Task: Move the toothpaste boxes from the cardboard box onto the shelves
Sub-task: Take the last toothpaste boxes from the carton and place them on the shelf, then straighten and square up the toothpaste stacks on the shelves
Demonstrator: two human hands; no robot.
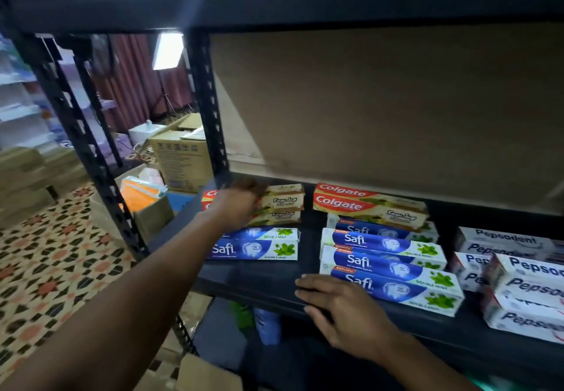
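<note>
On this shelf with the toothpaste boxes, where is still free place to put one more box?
Bare shelf shows in front of the left Safi boxes, beside the right hand. A narrow lane runs between the left stacks and the middle Safi stack. The Pepsodent boxes crowd the right; the left hand covers the left Colgate boxes.

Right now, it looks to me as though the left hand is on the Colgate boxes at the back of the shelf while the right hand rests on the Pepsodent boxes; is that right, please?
Not quite. The head view shows the right hand resting on the shelf's front edge beside the Safi boxes, not on the Pepsodent boxes. The left hand is indeed on the Colgate boxes at the back.
</note>
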